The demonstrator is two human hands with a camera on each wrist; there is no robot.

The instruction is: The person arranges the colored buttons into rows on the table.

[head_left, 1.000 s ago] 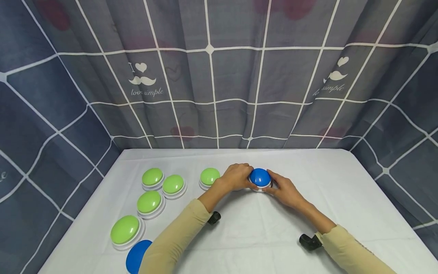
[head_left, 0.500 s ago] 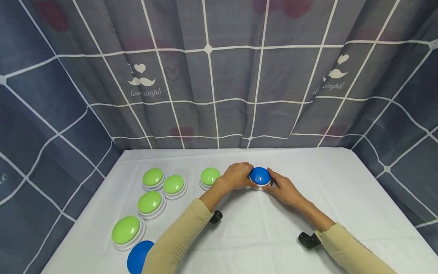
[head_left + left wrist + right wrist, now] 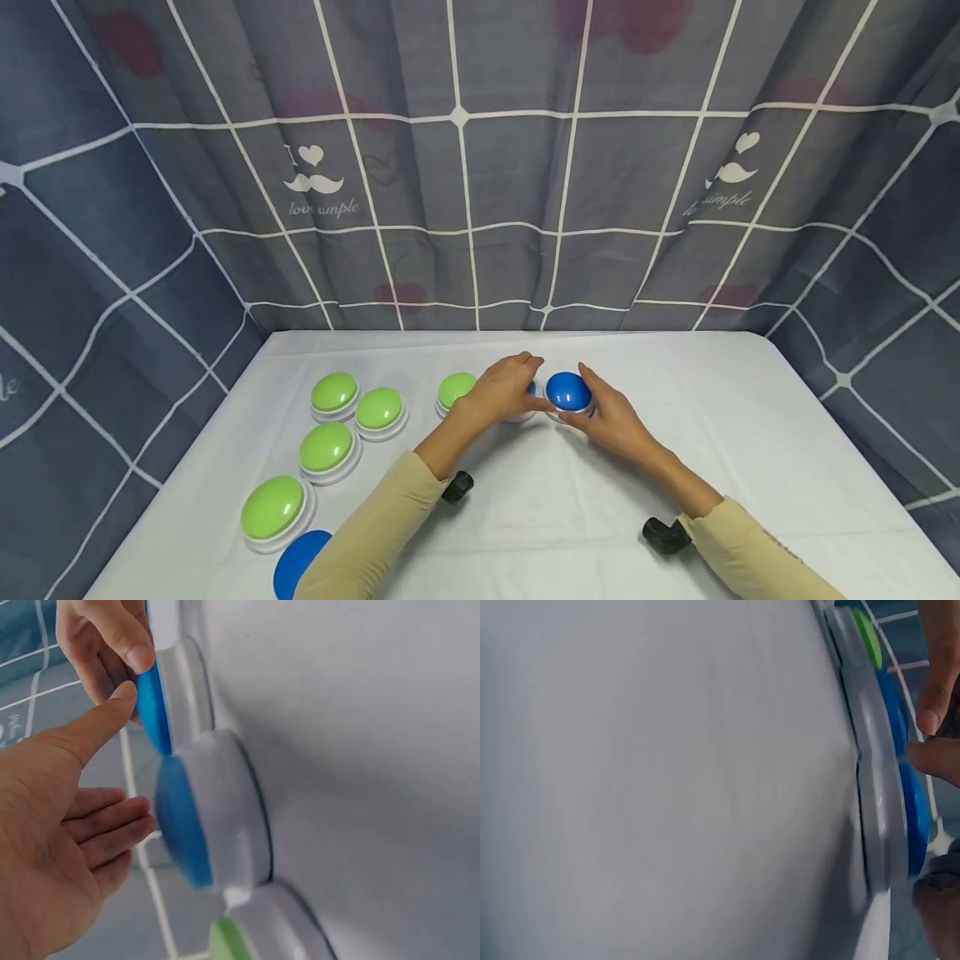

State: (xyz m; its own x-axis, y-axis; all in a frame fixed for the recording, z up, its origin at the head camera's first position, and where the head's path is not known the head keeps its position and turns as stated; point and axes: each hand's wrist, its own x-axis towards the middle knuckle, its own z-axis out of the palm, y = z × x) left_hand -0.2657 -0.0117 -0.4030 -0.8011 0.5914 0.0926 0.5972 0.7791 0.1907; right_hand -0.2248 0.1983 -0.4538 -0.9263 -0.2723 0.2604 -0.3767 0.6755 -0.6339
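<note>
A blue dome button with a white base [image 3: 567, 392] stands at the back of the white table. My right hand [image 3: 618, 419] spreads its thumb and fingers around that dome, and whether they touch it is hard to tell. Just left of it stands a second blue button [image 3: 531, 388], mostly hidden behind my left hand [image 3: 501, 390]. In the left wrist view this second blue button [image 3: 184, 825] sits between the other blue button [image 3: 154, 709] and a green button [image 3: 229, 941]. The left hand [image 3: 52, 855] has its fingers extended and holds nothing.
Several green buttons [image 3: 326, 446] stand on the left of the white-covered table [image 3: 600, 517]. A blue one [image 3: 296, 567] at the front left is partly hidden by the left sleeve [image 3: 367, 537]. Gridded grey curtains [image 3: 510, 192] enclose the back and sides.
My left hand has let go of the blue button and moved left, uncovering part of the second blue button. The right hand's thumb and fingers have spread wider. The button has stayed in place.
</note>
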